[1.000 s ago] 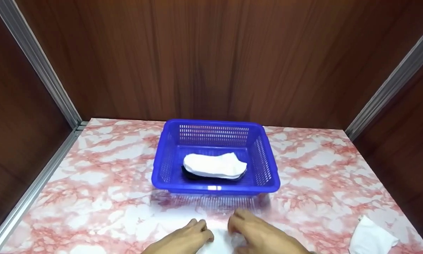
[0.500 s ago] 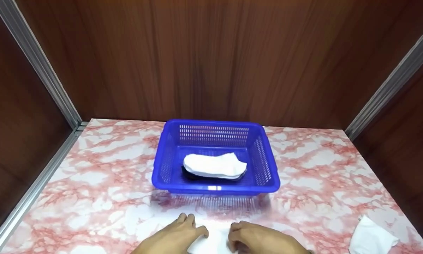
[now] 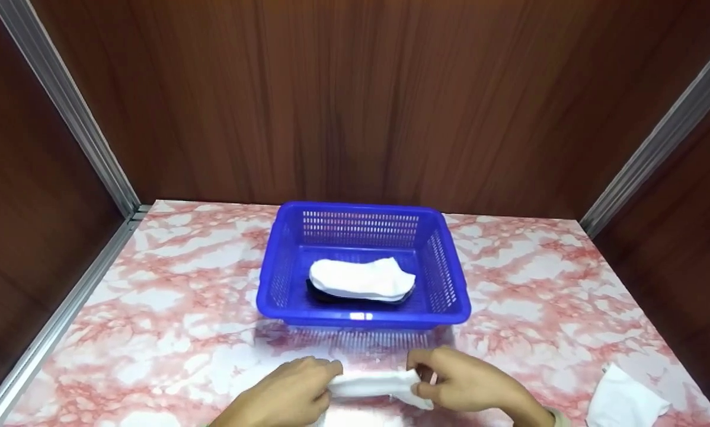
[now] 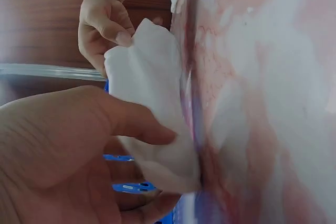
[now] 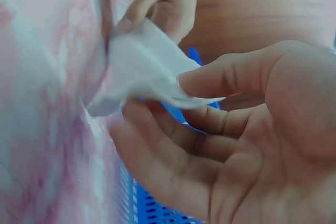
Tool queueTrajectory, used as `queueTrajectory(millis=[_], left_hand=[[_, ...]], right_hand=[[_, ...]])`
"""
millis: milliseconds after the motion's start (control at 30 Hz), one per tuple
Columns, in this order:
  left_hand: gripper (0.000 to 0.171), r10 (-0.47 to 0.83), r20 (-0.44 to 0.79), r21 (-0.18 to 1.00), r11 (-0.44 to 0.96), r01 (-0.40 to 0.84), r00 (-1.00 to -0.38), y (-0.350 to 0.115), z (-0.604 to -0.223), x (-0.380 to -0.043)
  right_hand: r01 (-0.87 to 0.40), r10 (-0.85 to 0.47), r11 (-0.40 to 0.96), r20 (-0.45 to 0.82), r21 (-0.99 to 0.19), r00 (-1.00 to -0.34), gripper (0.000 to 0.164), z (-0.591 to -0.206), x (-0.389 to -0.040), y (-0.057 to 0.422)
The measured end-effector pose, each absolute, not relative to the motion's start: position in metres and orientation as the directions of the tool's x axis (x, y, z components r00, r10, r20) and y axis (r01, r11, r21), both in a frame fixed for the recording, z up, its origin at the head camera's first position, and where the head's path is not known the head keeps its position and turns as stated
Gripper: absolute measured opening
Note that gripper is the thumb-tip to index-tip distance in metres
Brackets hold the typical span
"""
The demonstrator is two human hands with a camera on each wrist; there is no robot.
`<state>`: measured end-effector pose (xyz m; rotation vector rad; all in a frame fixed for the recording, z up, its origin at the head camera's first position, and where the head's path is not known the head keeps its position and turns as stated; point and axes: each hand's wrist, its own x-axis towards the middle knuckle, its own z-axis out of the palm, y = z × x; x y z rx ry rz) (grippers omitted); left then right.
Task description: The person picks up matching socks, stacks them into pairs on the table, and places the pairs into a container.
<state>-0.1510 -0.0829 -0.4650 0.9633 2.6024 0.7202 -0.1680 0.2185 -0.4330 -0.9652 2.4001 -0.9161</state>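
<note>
A white sock [image 3: 370,384] is stretched between both hands, just in front of the blue basket and raised off the table. The left hand [image 3: 296,388] pinches one end, its thumb over the cloth and the fingers behind, as the left wrist view shows on the sock [image 4: 149,87]. At the other end the right hand [image 3: 464,379] pinches the cloth between thumb and fingers; in the right wrist view the sock [image 5: 147,64] droops beside the thumb. Inside the basket [image 3: 361,324] a white sock [image 3: 361,279] lies on top of something black [image 3: 322,293].
Another white sock-like cloth [image 3: 621,397] lies on the marbled red-and-white table [image 3: 171,308] near the right front. Brown wood-grain panels [image 3: 343,107] stand behind and on both sides, with metal rails [image 3: 70,101] at the corners.
The hands were low over the white cloth on the table. Now they have lifted the sock, drawn it out sideways, and the right hand has moved right.
</note>
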Motion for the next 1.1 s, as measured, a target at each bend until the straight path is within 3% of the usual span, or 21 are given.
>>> queueTrajectory(millis=[100,200,333,467,600,767,867,1100], left_hand=[[0.026,0.634,-0.11,0.691,0.603,0.4,-0.766,-0.082,-0.463,-0.155],[0.029,0.568,-0.124,0.737,0.601,0.308,-0.813,-0.083,-0.463,-0.158],[0.033,0.495,-0.168,0.68,0.684,0.263,-0.852,-0.085,-0.468,-0.16],[0.029,0.479,-0.216,0.601,0.752,0.271,-0.851,-0.088,-0.472,-0.159],[0.03,0.486,-0.216,0.593,0.754,0.281,-0.847,-0.087,-0.474,-0.158],[0.041,0.477,-0.182,0.582,0.757,0.297,-0.86,-0.083,-0.472,-0.155],[0.039,0.482,-0.175,0.595,0.746,0.298,-0.858,-0.082,-0.472,-0.155],[0.031,0.503,-0.135,0.632,0.707,0.317,-0.853,-0.081,-0.478,-0.157]], right_hand=[[-0.406,-0.684,0.543,-0.107,-0.735,-0.722,0.006,-0.432,-0.171,0.221],[-0.359,-0.642,0.552,-0.109,-0.753,-0.759,0.01,-0.435,-0.174,0.22],[-0.312,-0.584,0.621,-0.158,-0.719,-0.796,0.02,-0.442,-0.175,0.218],[-0.358,-0.581,0.688,-0.183,-0.631,-0.793,0.028,-0.452,-0.174,0.216],[-0.374,-0.573,0.732,-0.217,-0.569,-0.79,0.032,-0.456,-0.169,0.213],[-0.484,-0.561,0.776,-0.092,-0.404,-0.823,0.034,-0.454,-0.161,0.206],[-0.563,-0.604,0.759,-0.031,-0.325,-0.796,0.03,-0.454,-0.158,0.201],[-0.637,-0.708,0.687,-0.125,-0.35,-0.695,0.026,-0.459,-0.16,0.203]])
